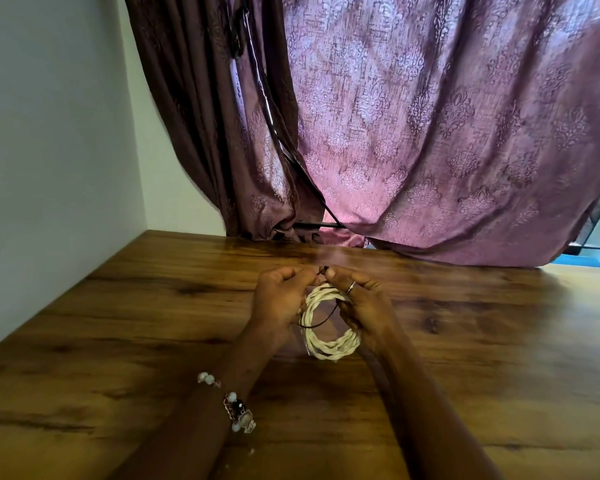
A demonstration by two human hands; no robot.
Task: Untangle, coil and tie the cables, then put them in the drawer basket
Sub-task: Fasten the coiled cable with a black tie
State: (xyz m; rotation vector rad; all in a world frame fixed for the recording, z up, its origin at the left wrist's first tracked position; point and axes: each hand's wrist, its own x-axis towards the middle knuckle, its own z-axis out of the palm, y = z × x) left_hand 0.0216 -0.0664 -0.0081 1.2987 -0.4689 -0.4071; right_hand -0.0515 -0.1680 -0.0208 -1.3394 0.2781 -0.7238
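Just above the table (153, 306), a coiled white cable (329, 327) hangs between both hands. The left hand (279, 299) and right hand (359, 303) each pinch an end of a thin black tie (321, 271) at the coil's far edge. Tying seems under way; next likely cinching it snug. Beyond hangs a curtain (430, 133); no drawer basket shows.

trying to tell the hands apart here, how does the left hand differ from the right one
The left hand has a beaded bracelet on its arm; the right hand has none but wears a ring. The left hand is at the left of the white cable coil, the right at its right. Both pinch a thin black tie above the coil.
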